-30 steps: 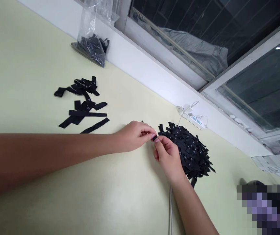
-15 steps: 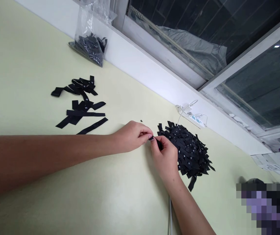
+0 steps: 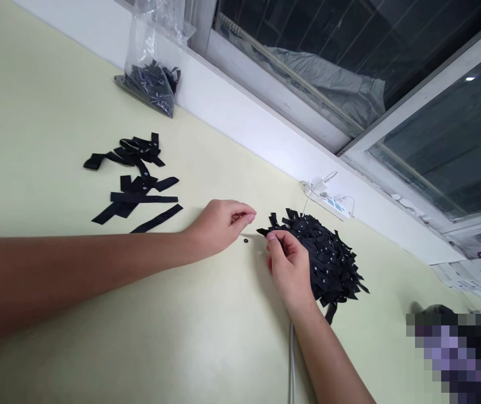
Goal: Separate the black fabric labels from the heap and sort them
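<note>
Between the thumb and fingers of my right hand [image 3: 290,266] is a black fabric strip [image 3: 263,231], its pointed end sticking out to the left. My left hand [image 3: 220,225] is apart from it, a short way to the left, thumb and fingers drawn together in a pinch. Whatever may be in that pinch is too small to make out. Just below the left fingertips, a tiny round black piece [image 3: 246,240] with a pale centre shows over the table. A large heap of black strips [image 3: 328,252] with small white marks lies right behind my right hand.
Loose black strips [image 3: 139,185] are scattered at the left. Behind them, a clear plastic bag [image 3: 150,84] of black pieces leans by the white ledge. A power strip [image 3: 335,205] with cables sits behind the heap. A white cable [image 3: 293,365] runs beside my right forearm.
My hands have parted; they met at the strip before. The strip stays in my right hand. The small round piece now shows below my left hand, and a dark speck above it is gone from view.
</note>
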Action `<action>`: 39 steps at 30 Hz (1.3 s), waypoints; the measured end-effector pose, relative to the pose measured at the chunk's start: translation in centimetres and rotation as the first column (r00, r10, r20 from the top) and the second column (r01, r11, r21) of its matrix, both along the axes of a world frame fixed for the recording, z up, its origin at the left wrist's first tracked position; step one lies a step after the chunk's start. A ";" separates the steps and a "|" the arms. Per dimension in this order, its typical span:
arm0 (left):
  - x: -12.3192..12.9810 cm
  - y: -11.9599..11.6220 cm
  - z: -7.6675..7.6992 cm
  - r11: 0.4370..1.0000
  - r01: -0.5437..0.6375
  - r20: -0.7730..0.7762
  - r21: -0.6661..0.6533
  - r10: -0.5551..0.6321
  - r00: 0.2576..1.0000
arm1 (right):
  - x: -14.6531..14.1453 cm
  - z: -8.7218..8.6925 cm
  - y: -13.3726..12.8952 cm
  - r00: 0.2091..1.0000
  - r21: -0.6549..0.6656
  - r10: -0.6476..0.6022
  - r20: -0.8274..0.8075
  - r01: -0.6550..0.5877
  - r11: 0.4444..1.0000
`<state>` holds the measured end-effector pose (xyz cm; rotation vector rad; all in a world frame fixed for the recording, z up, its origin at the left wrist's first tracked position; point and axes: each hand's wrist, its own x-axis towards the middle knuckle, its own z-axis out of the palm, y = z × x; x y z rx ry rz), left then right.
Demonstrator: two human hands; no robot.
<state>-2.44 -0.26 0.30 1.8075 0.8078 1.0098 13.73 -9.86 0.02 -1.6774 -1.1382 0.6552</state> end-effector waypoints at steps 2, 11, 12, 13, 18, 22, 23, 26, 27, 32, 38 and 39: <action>0.0 -0.1 0.1 0.992 -0.015 0.121 -0.129 0.030 0.992 | 0.0 0.0 0.1 0.998 0.005 -0.015 -0.064 0.015 1.000; -0.3 -0.9 1.0 0.994 0.101 0.094 0.030 -0.104 0.990 | 0.4 0.1 0.2 0.992 0.043 -0.033 -0.123 0.039 0.998; -0.4 -1.0 1.0 0.992 0.097 0.087 0.087 -0.104 0.991 | 0.5 0.1 0.2 0.992 0.045 -0.049 -0.118 0.055 0.998; -0.5 -1.0 1.0 0.985 0.101 0.082 0.142 -0.113 0.990 | 0.5 0.2 0.2 0.992 0.044 -0.069 -0.108 0.074 0.996; -0.6 -1.1 0.4 0.920 0.230 -0.005 0.317 -0.241 0.970 | 0.4 0.8 0.0 0.997 0.042 -0.064 -0.033 0.065 0.997; -0.5 -0.9 -0.1 0.924 0.207 -0.032 0.320 -0.208 0.978 | -0.1 1.0 -0.1 0.995 0.065 0.072 -0.073 -0.067 0.996; -0.5 -0.8 -0.1 0.936 0.190 -0.032 0.298 -0.189 0.982 | -0.2 1.0 -0.1 0.991 0.063 0.095 -0.092 -0.090 0.994; -0.5 -0.8 0.0 0.957 0.226 0.001 0.183 -0.230 0.973 | 0.0 0.8 -0.1 0.977 0.048 0.153 -0.149 -0.147 0.988; -0.4 -0.8 0.0 0.954 0.259 0.020 0.149 -0.265 0.964 | 0.1 0.8 0.0 0.971 0.046 0.170 -0.168 -0.165 0.985; -0.3 -0.8 0.2 0.958 0.273 0.061 0.082 -0.279 0.959 | 0.4 0.6 0.0 0.948 0.065 0.222 -0.227 -0.213 0.975; -0.1 -0.6 0.2 0.973 0.227 0.056 0.041 -0.229 0.972 | 0.3 0.8 -0.2 0.957 0.052 0.235 -0.171 -0.230 0.972; -0.1 -0.6 0.2 0.975 0.220 0.053 0.038 -0.222 0.974 | 0.2 0.9 -0.3 0.958 0.051 0.241 -0.153 -0.236 0.970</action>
